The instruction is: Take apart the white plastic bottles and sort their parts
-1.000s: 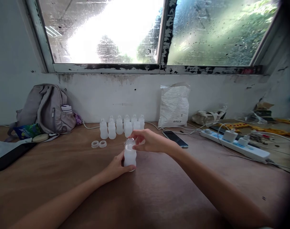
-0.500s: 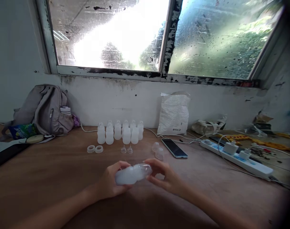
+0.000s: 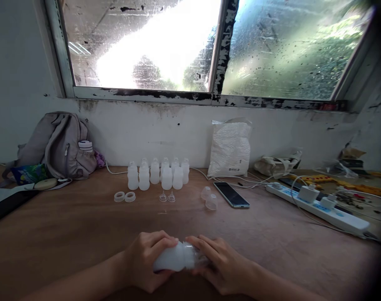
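Observation:
A white baby bottle (image 3: 170, 257) lies sideways between my hands, close to the near side of the table. My left hand (image 3: 148, 259) is wrapped round the bottle's body. Around its clear cap and collar end, my right hand (image 3: 220, 263) is closed, covering much of the cap. Beyond them on the table lie two ring collars (image 3: 124, 196), two clear nipples (image 3: 167, 196) and two clear caps (image 3: 209, 198). Several assembled baby bottles (image 3: 144, 175) stand upright in a group near the wall.
A phone (image 3: 231, 195) lies right of the caps. Behind it stands a white plastic bag (image 3: 230, 148). A power strip (image 3: 315, 209) with plugs and cords stretches along the right. At the far left sits a grey backpack (image 3: 63, 144).
Both hands have come down and nearer to me with the bottle. My right hand, earlier touching the cap's tip with its fingertips, now wraps round the cap end.

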`<state>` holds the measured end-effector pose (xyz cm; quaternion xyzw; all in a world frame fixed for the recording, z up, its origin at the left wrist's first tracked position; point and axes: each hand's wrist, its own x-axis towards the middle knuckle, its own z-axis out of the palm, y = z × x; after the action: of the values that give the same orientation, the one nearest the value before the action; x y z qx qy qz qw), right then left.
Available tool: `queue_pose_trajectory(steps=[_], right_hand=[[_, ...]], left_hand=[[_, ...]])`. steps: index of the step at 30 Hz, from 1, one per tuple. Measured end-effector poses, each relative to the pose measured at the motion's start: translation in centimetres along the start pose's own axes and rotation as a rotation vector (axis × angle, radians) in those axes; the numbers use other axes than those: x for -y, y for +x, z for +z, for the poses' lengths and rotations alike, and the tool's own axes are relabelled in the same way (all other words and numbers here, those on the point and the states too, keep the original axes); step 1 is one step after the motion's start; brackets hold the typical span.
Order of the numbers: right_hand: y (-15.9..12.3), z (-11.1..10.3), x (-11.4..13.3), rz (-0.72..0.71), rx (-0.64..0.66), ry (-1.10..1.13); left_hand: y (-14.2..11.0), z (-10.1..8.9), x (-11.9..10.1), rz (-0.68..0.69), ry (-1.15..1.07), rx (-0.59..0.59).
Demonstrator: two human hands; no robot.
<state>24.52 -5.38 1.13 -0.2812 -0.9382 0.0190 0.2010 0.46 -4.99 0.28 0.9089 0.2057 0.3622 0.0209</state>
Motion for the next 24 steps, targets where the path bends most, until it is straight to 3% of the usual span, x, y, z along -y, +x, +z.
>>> queue_pose_trajectory(steps=[6,20,24], right_hand=[[-0.1,0.0,0.7,-0.050,-0.037,0.001],[1.0,-0.4,1.7,0.148,0.014,0.118],[1.6,-0.9,1.7,0.173,0.060,0.159]], left_hand=[[-0.3,0.0,-0.8,0.011,0.027,0.015],[0.2,0.0,-0.5,0.046,0.029,0.023],[0.3,0.1,-0.4,-0.041,-0.030,0.053]])
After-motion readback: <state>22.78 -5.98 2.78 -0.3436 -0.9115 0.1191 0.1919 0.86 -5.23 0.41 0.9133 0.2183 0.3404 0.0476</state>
